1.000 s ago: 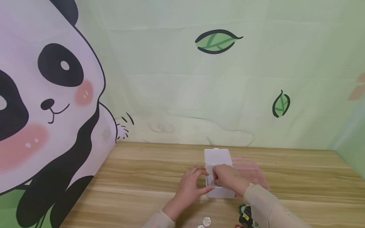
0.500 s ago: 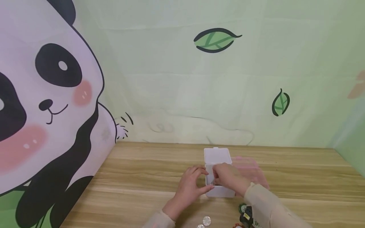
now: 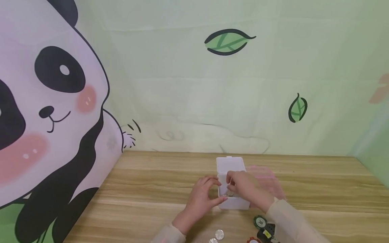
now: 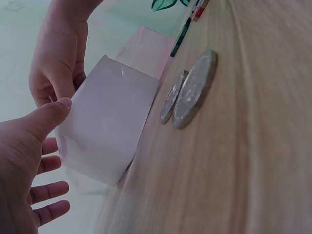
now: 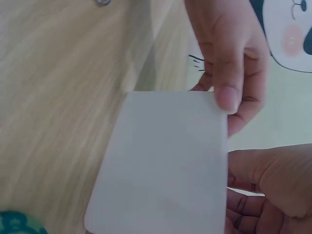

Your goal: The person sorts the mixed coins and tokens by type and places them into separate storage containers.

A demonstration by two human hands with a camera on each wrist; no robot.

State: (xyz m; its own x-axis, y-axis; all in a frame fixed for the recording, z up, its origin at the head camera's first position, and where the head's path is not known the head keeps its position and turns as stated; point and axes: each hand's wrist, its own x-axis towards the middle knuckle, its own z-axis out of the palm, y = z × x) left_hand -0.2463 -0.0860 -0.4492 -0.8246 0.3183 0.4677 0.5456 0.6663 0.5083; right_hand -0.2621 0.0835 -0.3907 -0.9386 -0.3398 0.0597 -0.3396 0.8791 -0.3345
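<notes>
A white plastic box (image 3: 234,202) stands on the table with its hinged lid (image 3: 230,165) up. My left hand (image 3: 201,195) holds the box's left side, thumb on the front rim; in the left wrist view its other fingers spread beside the wall. My right hand (image 3: 244,184) is over the box opening, fingers bent, with a gap between thumb and forefinger. Just beneath them a small round silvery piece (image 3: 230,193) shows inside; the box wall hides the fingertips in the right wrist view. Two silver coins (image 4: 195,90) lie in front of the box.
Behind my right forearm lies a pink see-through plastic piece (image 3: 271,185). Near the right sleeve are a green poker chip (image 3: 260,222), a red chip (image 3: 253,240) and small black pieces (image 3: 266,233). A printed panda cloth (image 3: 182,84) hangs behind the table.
My right hand has risen slightly and its fingers have parted, uncovering the round piece inside the box. The left hand keeps its hold. The head view has shifted a little.
</notes>
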